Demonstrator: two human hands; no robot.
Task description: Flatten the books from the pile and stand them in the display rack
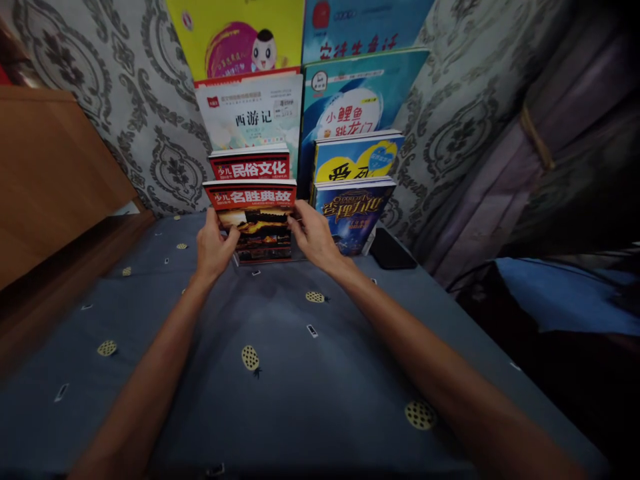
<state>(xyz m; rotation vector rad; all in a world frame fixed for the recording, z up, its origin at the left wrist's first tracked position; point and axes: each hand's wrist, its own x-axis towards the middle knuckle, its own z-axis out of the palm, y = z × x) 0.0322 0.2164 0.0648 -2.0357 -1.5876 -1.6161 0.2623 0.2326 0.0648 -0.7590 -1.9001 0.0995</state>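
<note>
Red-banded book (257, 223) stands upright, clasped at its edges by left hand (213, 247) and right hand (313, 233), fingers curled.

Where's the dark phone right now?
In the head view, the dark phone lies flat on the blue bedsheet, right of the blue-covered book, near the patterned wall.

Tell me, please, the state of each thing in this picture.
Front red book: upright, gripped at both side edges.
Left hand: closed on its left edge.
Right hand: closed on its right edge.
Blue book: upright, untouched.
Black phone: lying flat on the sheet.
</note>
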